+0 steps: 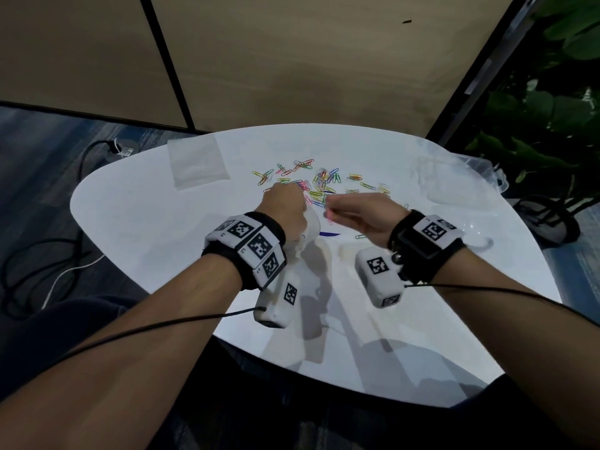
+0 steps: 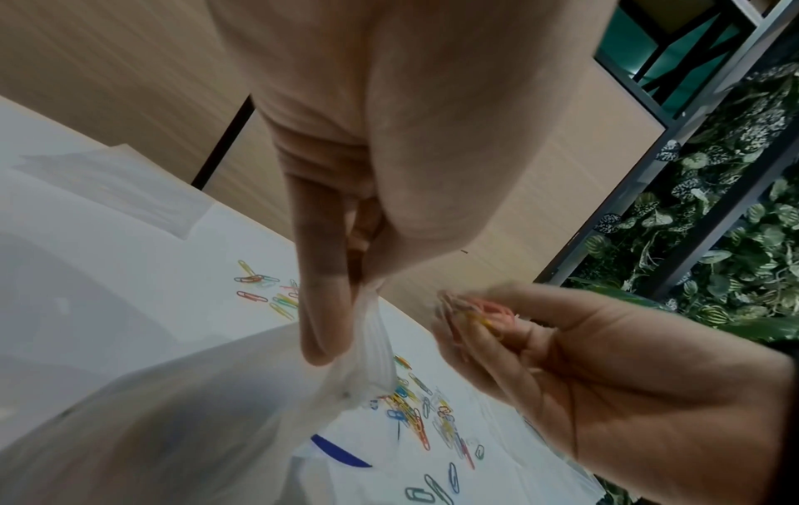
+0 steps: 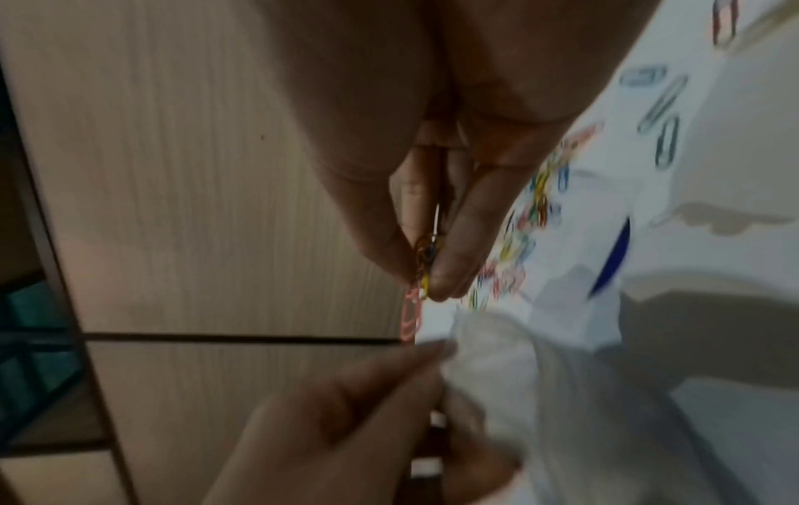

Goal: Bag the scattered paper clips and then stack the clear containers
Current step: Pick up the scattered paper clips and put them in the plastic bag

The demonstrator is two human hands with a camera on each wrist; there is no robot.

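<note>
— Left hand (image 1: 285, 207), head view: what's it doing?
— Pinching the mouth of a clear bag (image 1: 308, 235), held up above the white desk (image 1: 146, 222). The bag hangs down under the wrist.
— And the right hand (image 1: 363, 216)?
— Fingers brought together on a small bunch of clips (image 1: 328, 215), just beside the bag's mouth. The loose clips (image 1: 318, 181) lie scattered on the desk beyond both hands. A flat spare bag (image 1: 198, 164) lies at the far left, and clear containers (image 1: 454, 177) sit at the far right edge, hard to make out.
— Left wrist view?
— The left hand (image 2: 346, 171) grips the bag (image 2: 216, 410) by its rim between thumb and fingers; the bag billows toward the camera. The right hand (image 2: 583, 358) is close by, its fingertips closed on several coloured clips (image 2: 479, 312). More clips (image 2: 415, 413) lie on the desk (image 2: 108, 256) below, near a blue mark I can't identify.
— Right wrist view?
— Blurred. The right hand (image 3: 454, 153) pinches clips (image 3: 421, 270) between thumb and fingers, one pink clip dangling. The left hand (image 3: 346, 427) is just below, holding the bag (image 3: 562, 393). Scattered clips (image 3: 531, 212) show on the desk (image 3: 735, 171) behind.
</note>
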